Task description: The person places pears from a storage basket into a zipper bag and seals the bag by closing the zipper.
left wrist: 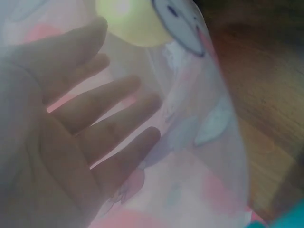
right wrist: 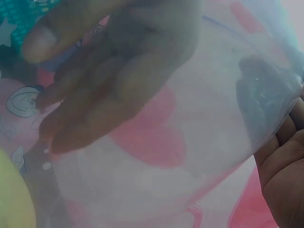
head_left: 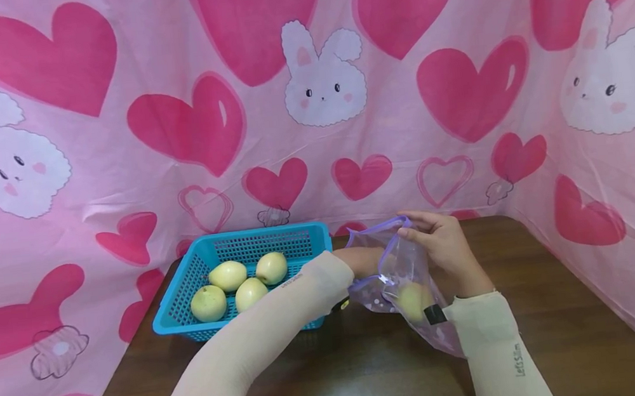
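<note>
I read the left hand as inside the clear plastic zip bag with purple rim and printed dots; the left wrist view shows its fingers straight and spread, gripping nothing. The one yellow-green round fruit in the bag lies just beyond those fingertips, lower in the bag and toward me, so the left hand is the nearer one. The right hand pinches the bag's purple rim at the top, holding the mouth open. The bag's long axis runs from that raised rim down to the dark brown wooden table.

Count: one bag, one fruit inside it, four like fruits in the one turquoise perforated plastic basket left of the bag, just beside my left forearm
</note>
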The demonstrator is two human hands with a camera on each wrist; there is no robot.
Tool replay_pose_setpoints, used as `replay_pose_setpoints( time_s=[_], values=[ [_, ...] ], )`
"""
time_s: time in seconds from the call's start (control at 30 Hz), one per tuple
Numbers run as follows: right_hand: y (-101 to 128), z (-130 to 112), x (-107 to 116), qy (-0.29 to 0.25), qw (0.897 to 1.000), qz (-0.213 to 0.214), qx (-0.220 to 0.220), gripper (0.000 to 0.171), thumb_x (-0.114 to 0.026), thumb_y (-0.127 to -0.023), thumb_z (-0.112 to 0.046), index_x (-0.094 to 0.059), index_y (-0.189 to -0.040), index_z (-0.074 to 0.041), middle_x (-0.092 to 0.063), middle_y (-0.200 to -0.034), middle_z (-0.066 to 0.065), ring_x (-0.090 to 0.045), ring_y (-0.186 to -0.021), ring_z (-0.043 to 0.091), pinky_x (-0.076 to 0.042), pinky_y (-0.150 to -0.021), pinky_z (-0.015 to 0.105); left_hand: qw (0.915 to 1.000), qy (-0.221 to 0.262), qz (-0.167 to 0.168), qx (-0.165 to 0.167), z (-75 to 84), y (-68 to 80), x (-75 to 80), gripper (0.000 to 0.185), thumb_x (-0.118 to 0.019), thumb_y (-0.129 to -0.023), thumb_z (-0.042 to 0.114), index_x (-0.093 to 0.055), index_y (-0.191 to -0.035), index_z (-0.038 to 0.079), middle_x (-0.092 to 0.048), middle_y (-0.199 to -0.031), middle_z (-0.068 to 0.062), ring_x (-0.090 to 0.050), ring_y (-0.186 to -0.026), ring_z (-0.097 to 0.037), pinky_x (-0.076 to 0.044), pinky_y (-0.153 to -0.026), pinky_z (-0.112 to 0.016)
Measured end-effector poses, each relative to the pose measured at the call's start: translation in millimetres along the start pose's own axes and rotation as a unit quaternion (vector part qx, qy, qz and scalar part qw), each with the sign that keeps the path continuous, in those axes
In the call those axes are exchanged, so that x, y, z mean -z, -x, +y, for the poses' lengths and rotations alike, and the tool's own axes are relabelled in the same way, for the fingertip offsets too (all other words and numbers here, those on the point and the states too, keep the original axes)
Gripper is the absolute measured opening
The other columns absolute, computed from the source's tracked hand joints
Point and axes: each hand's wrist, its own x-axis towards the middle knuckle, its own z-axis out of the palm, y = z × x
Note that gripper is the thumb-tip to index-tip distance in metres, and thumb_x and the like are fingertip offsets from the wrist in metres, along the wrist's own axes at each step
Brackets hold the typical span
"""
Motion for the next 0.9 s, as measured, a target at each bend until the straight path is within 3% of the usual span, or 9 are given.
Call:
replay_pose_setpoints(
  time_s=[0.13,0.3,0.47,0.67,0.9],
  values=[
    [-1,1,0,0.000,1.000,0.006,-0.002,0.039,-0.076,-0.084,-0.005,-0.066,-0.120,0.004,-0.070,-0.102,0.020,-0.069,-0.085,0.009,-0.055,-0.071,0.023,0.9995,-0.022,0.003,0.023,-1.1,4.2,1.8,0.029,-0.057,-0.095,0.038,-0.072,-0.112,0.020,-0.068,-0.091,0.011,-0.063,-0.083,-0.007,-0.050,-0.080,-0.024],
    [-3,2,1,0.015,1.000,0.008,-0.002,0.039,-0.076,-0.084,-0.006,-0.066,-0.121,0.004,-0.070,-0.104,0.017,-0.069,-0.086,0.007,-0.054,-0.070,0.022,0.9973,-0.068,0.002,0.029,-1.8,12.5,4.3,0.034,-0.058,-0.095,0.038,-0.065,-0.125,0.025,-0.066,-0.100,0.012,-0.060,-0.090,-0.006,-0.049,-0.089,-0.034],
    [-2,2,1,0.012,1.000,0.004,-0.007,0.040,-0.076,-0.084,-0.005,-0.065,-0.121,0.005,-0.071,-0.104,0.013,-0.068,-0.089,0.007,-0.054,-0.075,0.021,0.9973,-0.064,0.001,0.036,-3.4,21.0,6.4,0.037,-0.068,-0.089,0.041,-0.065,-0.124,0.032,-0.066,-0.095,0.016,-0.062,-0.086,-0.004,-0.053,-0.083,-0.037],
    [-3,5,1,0.016,1.000,0.004,-0.001,0.037,-0.074,-0.084,0.000,-0.064,-0.119,0.009,-0.070,-0.104,0.018,-0.067,-0.091,0.005,-0.053,-0.074,0.020,0.9916,-0.129,0.007,0.007,-1.4,28.1,11.1,0.033,-0.076,-0.085,0.030,-0.067,-0.117,0.022,-0.065,-0.088,0.013,-0.062,-0.077,-0.004,-0.055,-0.075,-0.031],
    [-2,5,1,0.014,1.000,0.011,0.002,0.038,-0.075,-0.084,-0.006,-0.065,-0.119,0.006,-0.071,-0.102,0.015,-0.068,-0.092,0.007,-0.054,-0.076,0.021,0.9847,-0.174,0.009,0.002,1.0,32.6,14.4,0.044,-0.079,-0.083,0.022,-0.066,-0.125,0.014,-0.068,-0.103,0.006,-0.064,-0.091,-0.010,-0.055,-0.078,-0.029]
  ],
)
